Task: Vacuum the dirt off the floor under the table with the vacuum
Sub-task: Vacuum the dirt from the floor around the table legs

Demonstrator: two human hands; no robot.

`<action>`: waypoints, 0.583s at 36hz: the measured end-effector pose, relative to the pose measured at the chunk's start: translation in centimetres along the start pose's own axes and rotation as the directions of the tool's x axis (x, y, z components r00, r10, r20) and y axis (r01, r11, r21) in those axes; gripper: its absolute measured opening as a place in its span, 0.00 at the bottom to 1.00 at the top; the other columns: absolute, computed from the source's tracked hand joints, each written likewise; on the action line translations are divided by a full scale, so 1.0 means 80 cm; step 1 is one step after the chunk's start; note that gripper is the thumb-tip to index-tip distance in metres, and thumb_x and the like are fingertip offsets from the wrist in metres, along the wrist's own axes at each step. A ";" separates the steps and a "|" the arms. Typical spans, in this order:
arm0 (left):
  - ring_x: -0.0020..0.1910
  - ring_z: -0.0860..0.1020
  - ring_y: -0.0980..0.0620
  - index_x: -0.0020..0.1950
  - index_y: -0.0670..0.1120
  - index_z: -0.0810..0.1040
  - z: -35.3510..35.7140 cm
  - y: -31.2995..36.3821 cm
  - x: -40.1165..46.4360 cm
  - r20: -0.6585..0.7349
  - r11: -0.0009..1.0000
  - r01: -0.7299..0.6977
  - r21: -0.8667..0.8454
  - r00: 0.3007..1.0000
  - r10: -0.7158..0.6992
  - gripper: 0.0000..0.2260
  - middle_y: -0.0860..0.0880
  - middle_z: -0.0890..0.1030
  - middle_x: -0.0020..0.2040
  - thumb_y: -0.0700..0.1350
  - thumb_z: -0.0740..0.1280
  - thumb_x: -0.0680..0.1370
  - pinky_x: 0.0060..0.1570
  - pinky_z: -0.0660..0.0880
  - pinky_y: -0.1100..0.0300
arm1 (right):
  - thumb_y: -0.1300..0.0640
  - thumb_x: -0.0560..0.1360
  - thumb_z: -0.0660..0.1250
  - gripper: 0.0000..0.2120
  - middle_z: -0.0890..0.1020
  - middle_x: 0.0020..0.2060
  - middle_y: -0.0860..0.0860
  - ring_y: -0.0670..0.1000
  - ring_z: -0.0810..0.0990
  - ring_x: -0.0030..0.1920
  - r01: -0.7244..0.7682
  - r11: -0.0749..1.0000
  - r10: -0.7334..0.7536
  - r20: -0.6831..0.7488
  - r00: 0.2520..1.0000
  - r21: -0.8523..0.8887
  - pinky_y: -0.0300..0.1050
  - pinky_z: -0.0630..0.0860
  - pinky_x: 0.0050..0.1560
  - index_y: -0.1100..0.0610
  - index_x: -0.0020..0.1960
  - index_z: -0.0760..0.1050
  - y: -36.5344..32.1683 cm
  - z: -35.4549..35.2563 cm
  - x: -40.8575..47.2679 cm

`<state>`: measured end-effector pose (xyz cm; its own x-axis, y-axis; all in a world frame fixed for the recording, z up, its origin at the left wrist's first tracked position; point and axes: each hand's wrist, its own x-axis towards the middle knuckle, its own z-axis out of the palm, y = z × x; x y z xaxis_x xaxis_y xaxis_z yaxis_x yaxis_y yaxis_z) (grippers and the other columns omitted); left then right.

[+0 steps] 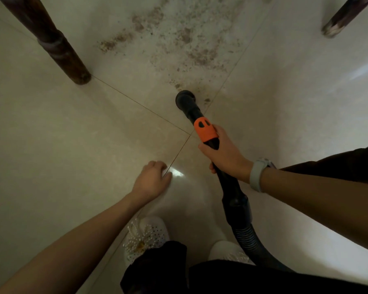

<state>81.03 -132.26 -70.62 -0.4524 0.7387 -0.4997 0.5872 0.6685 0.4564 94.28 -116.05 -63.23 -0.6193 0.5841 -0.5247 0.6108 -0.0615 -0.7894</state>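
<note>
Right grip (223, 154) grasps black vacuum wand with orange collar (202, 126); nozzle ahead of it touches brown dirt scatter (179, 39) on pale tiled floor (51, 134). Left grip (152, 180) loosely curled, holding nothing.

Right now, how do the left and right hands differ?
The right hand grips the vacuum wand just below its orange collar; the left hand holds nothing. The right hand is up on the wand with the nozzle at the edge of the dirt; the left hand is low over the floor, fingers loosely curled. The right wrist wears a pale band; the left wrist is bare. Both reach forward.
</note>
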 end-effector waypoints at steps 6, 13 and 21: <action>0.75 0.51 0.40 0.76 0.52 0.54 0.001 -0.010 0.008 0.034 0.933 -0.048 0.356 0.999 0.038 0.34 0.43 0.51 0.77 0.59 0.65 0.75 0.69 0.58 0.43 | 0.55 0.79 0.62 0.25 0.75 0.38 0.53 0.52 0.76 0.27 -0.015 0.998 0.013 -0.026 1.000 -0.066 0.43 0.76 0.27 0.50 0.72 0.56 0.003 -0.016 -0.016; 0.76 0.39 0.39 0.78 0.53 0.43 0.009 -0.005 0.008 0.114 0.915 -0.035 0.402 0.993 -0.012 0.40 0.44 0.38 0.78 0.60 0.64 0.76 0.73 0.50 0.38 | 0.53 0.79 0.63 0.23 0.74 0.37 0.53 0.51 0.75 0.26 -0.065 0.993 0.066 0.015 0.998 -0.099 0.39 0.74 0.25 0.52 0.70 0.57 0.016 -0.032 -0.041; 0.76 0.41 0.39 0.77 0.53 0.46 0.007 0.001 0.008 0.132 0.930 0.000 0.368 0.990 -0.052 0.39 0.45 0.40 0.78 0.59 0.66 0.75 0.72 0.54 0.39 | 0.49 0.79 0.62 0.18 0.75 0.34 0.51 0.49 0.75 0.27 -0.051 0.983 0.029 -0.126 0.992 -0.178 0.36 0.73 0.24 0.54 0.65 0.62 0.031 -0.033 -0.063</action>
<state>81.17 -131.82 -71.33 -0.3897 0.6852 -0.6153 0.7931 0.5894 0.1540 100.23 -117.03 -61.71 -0.5340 0.6798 -0.5028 0.7200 0.0539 -0.6919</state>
